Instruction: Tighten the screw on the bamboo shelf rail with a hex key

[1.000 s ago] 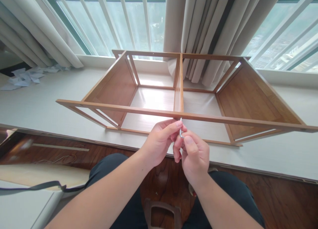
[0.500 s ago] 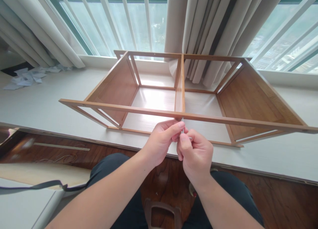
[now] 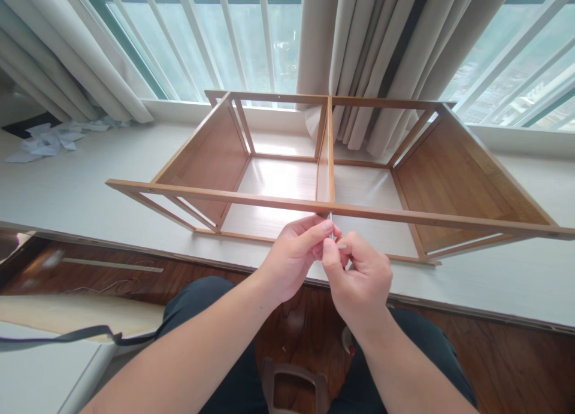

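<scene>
Daylight fills 2 stretches of white-barred glass window [image 3: 249, 48] beside beige fabric curtains [image 3: 350, 54]; glossy dark-brown wooden flooring [image 3: 516, 366] lies below.

Left hand [image 3: 293, 255] and right hand [image 3: 358, 277] pinch close together, perhaps touching; forearms [image 3: 197, 341] converge.

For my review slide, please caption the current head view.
Left hand and right hand hold a bent metal rod at a wooden frame.
</scene>
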Tool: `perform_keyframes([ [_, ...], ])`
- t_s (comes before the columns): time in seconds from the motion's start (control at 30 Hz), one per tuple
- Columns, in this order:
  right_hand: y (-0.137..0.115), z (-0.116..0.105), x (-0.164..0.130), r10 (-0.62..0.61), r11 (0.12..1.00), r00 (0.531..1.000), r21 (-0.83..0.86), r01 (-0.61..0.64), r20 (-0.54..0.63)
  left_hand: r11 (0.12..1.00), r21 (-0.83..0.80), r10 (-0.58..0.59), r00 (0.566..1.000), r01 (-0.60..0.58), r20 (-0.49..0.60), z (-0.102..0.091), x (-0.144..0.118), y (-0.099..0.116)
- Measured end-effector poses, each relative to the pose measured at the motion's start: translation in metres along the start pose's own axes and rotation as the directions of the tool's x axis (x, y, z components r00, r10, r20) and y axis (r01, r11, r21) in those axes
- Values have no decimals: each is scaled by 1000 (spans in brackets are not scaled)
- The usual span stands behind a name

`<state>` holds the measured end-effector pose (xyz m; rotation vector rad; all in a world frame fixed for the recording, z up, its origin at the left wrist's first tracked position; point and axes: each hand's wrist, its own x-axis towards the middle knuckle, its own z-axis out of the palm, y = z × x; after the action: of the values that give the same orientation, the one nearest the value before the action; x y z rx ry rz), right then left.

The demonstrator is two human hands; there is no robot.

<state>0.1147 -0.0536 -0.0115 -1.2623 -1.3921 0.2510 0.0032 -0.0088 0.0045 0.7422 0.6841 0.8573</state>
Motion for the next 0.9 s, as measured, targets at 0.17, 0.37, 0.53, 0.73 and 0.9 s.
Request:
perform_keyframes([
  [0.17,6,0,-6,-37,997,998,64,40,-52,1000,-17,-9,999,8,-36,1,1,0],
  [0.37,10,0,-8,-41,998,999,49,41,-8,1000,-24,8,999,-9,-32,2,1,1],
  [0.53,9,-4,0,-164,986,985,-31,166,56,998,-59,9,1000,-8,11,1,1,0],
  [0.73,4,-7,5,-243,961,968,-122,249,66,994,-111,21,999,-16,45,3,0,0],
  [0.9,4,-6,5,-155,986,983,70,148,102,997,-81,4,1000,-3,10,2,-1,0],
])
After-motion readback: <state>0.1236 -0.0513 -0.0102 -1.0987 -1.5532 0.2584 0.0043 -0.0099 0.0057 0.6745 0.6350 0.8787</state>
